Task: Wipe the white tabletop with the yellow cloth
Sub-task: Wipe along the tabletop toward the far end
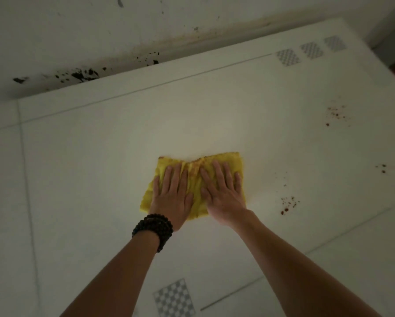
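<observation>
Shabby room: stained wall, white tabletop

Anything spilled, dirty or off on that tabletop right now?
Yes. Reddish-brown specks dot the white tabletop right of the yellow cloth, with more farther back right. Black splatter marks the wall. Both hands, left hand and right hand, press flat on the cloth.

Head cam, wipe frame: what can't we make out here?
- Tabletop under the yellow cloth: hidden by cloth and both flat hands, left, right.
- Cloth's middle: covered by the hands.
- Reddish specks: too small to identify.
- Checkered marker: cut off by the bottom edge.
- Table's near and left edges: out of frame.
</observation>
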Demonstrator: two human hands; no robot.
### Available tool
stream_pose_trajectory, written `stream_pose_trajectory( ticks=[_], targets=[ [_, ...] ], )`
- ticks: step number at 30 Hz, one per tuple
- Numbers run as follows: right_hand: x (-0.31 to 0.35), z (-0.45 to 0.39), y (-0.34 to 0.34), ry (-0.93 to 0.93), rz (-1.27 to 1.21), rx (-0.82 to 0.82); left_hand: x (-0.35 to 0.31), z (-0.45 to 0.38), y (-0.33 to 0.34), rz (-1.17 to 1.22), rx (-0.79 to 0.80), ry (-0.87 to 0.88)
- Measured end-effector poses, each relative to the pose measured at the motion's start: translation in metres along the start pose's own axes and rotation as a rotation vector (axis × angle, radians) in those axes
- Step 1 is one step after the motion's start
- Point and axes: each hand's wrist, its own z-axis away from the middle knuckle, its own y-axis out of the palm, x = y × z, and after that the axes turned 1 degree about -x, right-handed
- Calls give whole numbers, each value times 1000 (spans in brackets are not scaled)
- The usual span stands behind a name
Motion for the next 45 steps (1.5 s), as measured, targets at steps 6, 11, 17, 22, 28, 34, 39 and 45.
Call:
stream_pose_trajectory(
  ticks=[6, 11, 17, 22, 28, 34, 39, 45],
  targets=[
    [13, 69, 40, 43, -11, 7, -13, 76, 15, -10, 38, -35],
    [12, 75, 44, 44, -20, 7, -15, 77, 15, -35, 56, -23],
    [3, 29, 19, 49, -24, -27, -6, 14, 4, -32, 66, 0],
    [-11, -51, -27, 47, -24, -64, 4, -64, -8, -31, 35, -27],
    [-17, -125, -67, 36, -21, -75, 20, -149, -23, -34, 40, -50],
    [-20, -144, -78, 18, -9, -68, 24, -165, -30, -48, 24, -54],
    [-18, -125, -68, 30, -10, -74, 15, -142, -25, -16, 43, -101],
    [-11, -60, -33, 21, -19, -62, 3, -74, -7, -23, 19, -123]
  ],
)
